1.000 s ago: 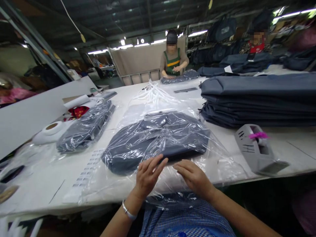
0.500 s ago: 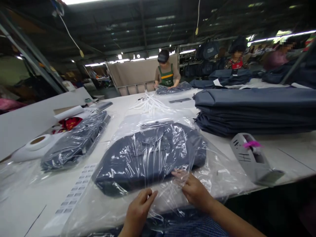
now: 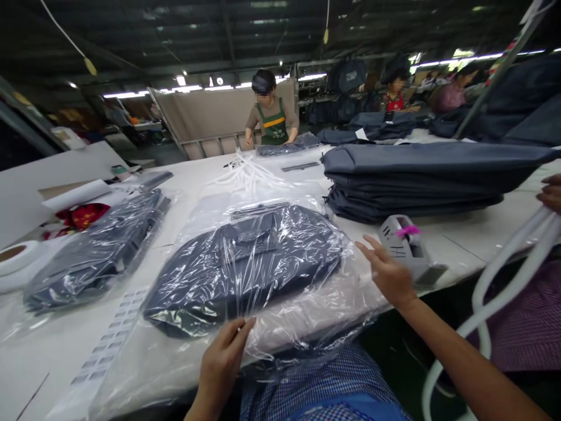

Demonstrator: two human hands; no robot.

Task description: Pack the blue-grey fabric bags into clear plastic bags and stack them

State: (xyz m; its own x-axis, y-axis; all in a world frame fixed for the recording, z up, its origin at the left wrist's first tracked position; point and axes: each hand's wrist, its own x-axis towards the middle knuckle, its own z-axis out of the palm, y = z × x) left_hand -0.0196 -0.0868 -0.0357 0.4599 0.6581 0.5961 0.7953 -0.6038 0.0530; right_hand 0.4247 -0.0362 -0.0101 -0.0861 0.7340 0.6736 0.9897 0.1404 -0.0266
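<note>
Left hand (image 3: pixel 221 359): thumb and forefinger pinched together on the film of a clear plastic sleeve (image 3: pixel 302 318), just on the near side of the rounded dark navy fabric bag (image 3: pixel 245 263).
Right hand (image 3: pixel 390 272): fingers loosely spread, just right of the bag; half a second ago it was at the bag's near edge.
Bag: flat inside the sleeve on the white table (image 3: pixel 26 345), beyond the left hand and left of the right hand.
Grey tape dispenser (image 3: pixel 397 240): right of the bag, just past the right hand.
Stack of folded dark navy pieces (image 3: pixel 429 181): beyond the bag, to its right.
Plastic-wrapped dark bundle (image 3: pixel 100 251): left of the bag.
Co-worker's hand (image 3: pixel 552 194): well right of the bag, holding looped white tubing (image 3: pixel 478 292); neither showed in the earlier frame.
</note>
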